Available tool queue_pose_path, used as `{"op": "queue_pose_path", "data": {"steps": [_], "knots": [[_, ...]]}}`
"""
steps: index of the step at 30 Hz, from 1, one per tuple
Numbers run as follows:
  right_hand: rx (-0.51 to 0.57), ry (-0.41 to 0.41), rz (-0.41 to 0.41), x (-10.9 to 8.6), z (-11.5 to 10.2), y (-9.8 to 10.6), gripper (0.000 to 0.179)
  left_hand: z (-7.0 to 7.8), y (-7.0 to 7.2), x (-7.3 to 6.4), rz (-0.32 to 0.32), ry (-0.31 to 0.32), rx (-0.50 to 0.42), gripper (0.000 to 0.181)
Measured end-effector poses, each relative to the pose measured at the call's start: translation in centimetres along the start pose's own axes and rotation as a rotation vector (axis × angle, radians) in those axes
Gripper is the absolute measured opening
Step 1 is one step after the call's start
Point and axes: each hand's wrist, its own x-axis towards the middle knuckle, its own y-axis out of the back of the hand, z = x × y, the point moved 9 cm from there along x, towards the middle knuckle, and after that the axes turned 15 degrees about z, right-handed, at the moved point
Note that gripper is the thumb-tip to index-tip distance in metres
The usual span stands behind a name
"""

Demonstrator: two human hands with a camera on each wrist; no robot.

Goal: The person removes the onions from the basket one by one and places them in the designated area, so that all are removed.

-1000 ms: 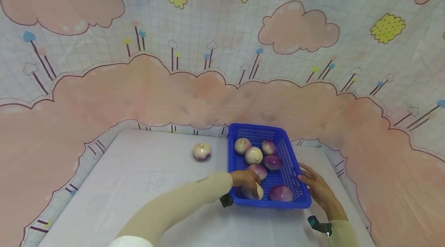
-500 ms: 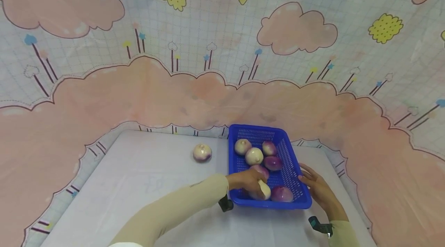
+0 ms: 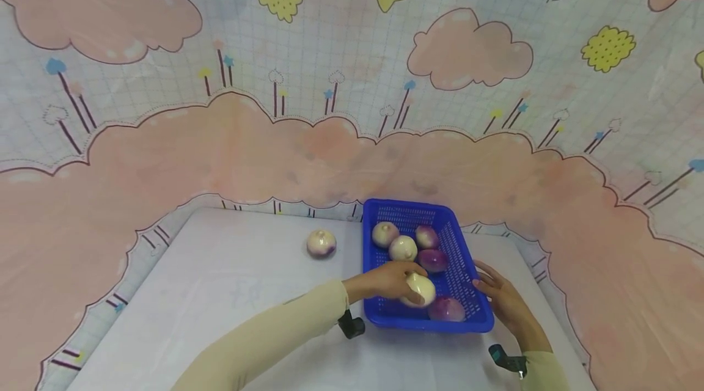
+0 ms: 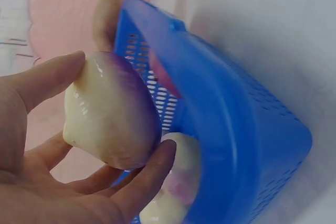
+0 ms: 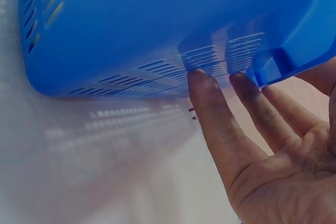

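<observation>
My left hand [image 3: 392,280] grips a white-and-purple onion [image 3: 421,289] over the near left part of the blue basket [image 3: 429,325]. In the left wrist view, thumb and fingers wrap the onion [image 4: 113,111] from opposite sides, above the basket's rim. Several other onions lie inside: two whitish ones [image 3: 403,248] toward the back left, purple ones [image 3: 432,260] beside them, and a purple one [image 3: 447,309] at the near right. My right hand [image 3: 507,300] rests against the basket's right side. In the right wrist view, its fairly straight fingers [image 5: 207,100] touch the slotted outer wall.
A single whitish onion [image 3: 321,244] sits on the white table [image 3: 247,256] left of the basket. Behind the table hangs a patterned cloth [image 3: 308,159] with clouds and stars, close to the basket's far end. A small dark device [image 3: 351,324] is worn at the left wrist.
My left hand has lifted the onion from the basket's near left corner, moving it up and slightly right. The right hand and basket have stayed in place.
</observation>
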Motion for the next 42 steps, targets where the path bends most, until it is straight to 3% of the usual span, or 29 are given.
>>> {"op": "queue_pose_path", "data": {"steps": [12, 19, 32, 42], "knots": [[-0.013, 0.004, 0.004, -0.1, 0.4, 0.1, 0.072, -0.9, 3.2, -0.3, 0.088, -0.012, -0.062, 0.056], [-0.008, -0.003, 0.011, 0.0, 0.5, 0.1, 0.072, -1.4, 5.3, -0.5, 0.112, -0.028, -0.145, 0.06], [-0.005, 0.002, 0.01, 0.1, 0.4, 0.1, 0.071, -1.6, 9.2, -2.0, 0.168, -0.052, -0.197, 0.064], [-0.001, -0.008, 0.007, 0.0, 0.2, 0.1, 0.075, -3.3, 12.1, -3.2, 0.242, -0.022, -0.247, 0.058]]}}
